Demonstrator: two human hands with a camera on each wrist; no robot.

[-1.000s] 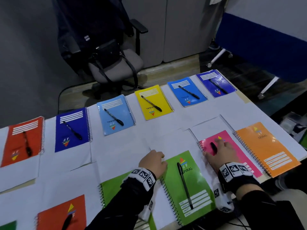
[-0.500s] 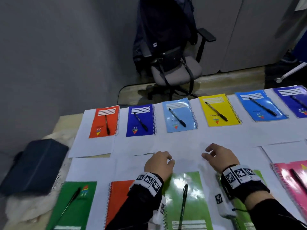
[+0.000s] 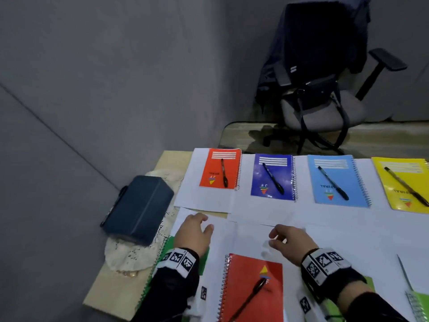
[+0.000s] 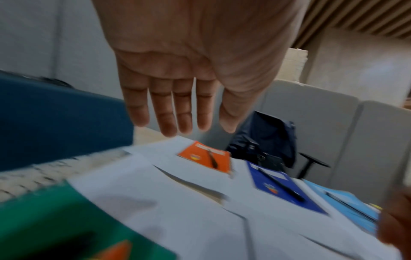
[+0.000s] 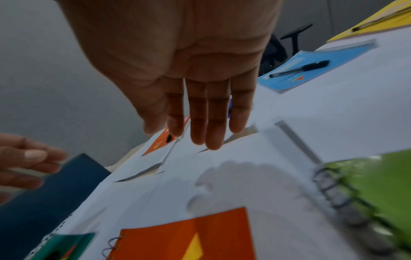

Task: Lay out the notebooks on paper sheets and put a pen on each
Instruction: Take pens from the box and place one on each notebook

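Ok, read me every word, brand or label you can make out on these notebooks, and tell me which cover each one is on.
"JF" on the dark blue notebook, printed upside down to the camera.
"SPIRAL", first letter under the pen, on the light blue notebook.
"PIRAL", the start hidden by the pen, on the yellow notebook.
"JF" with a smaller blurred word on the far orange notebook.
"F" on the near orange notebook, the rest hidden.
The wristbands show only square marker patterns.

A dark blue case (image 3: 139, 209) lies on a lace doily (image 3: 130, 254) at the table's edge; an office chair (image 3: 325, 89) stands behind.

orange notebook (image 3: 220, 168) | navy notebook (image 3: 272, 177) | sky-blue notebook (image 3: 337, 181) | white sheets (image 3: 262, 217)
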